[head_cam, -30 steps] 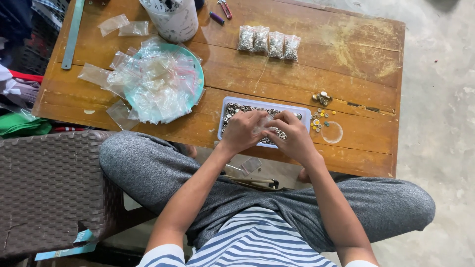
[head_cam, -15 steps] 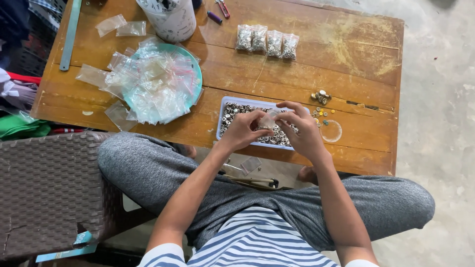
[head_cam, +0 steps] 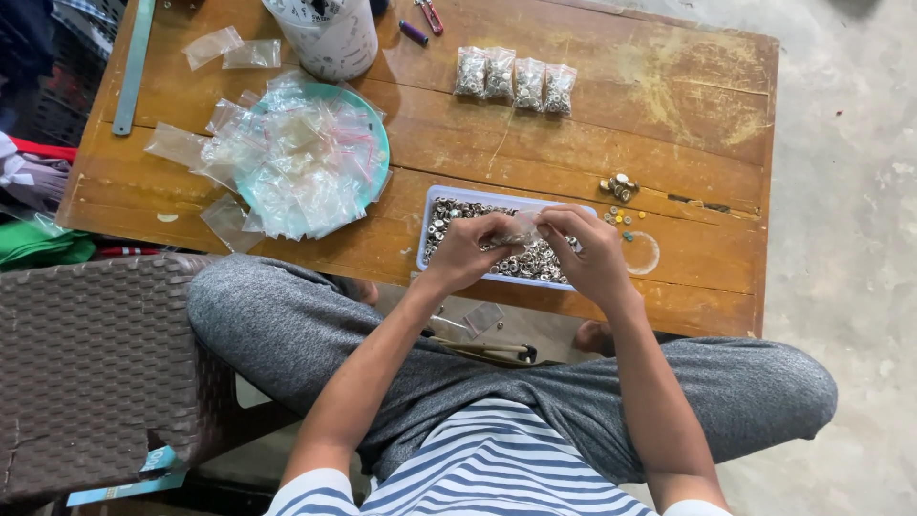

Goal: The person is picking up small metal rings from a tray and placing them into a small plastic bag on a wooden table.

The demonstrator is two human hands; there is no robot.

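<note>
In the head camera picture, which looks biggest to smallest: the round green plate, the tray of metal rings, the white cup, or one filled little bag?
1. Green plate
2. Tray of metal rings
3. White cup, partly cut off by the picture's top edge, so unsure
4. One filled little bag

L hand [head_cam: 470,250] & R hand [head_cam: 585,250] meet, fingers pinched.

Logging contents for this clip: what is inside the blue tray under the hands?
The tray holds a heap of small silvery metal rings. The left hand and right hand pinch a small clear bag above it, covering the tray's middle.
</note>
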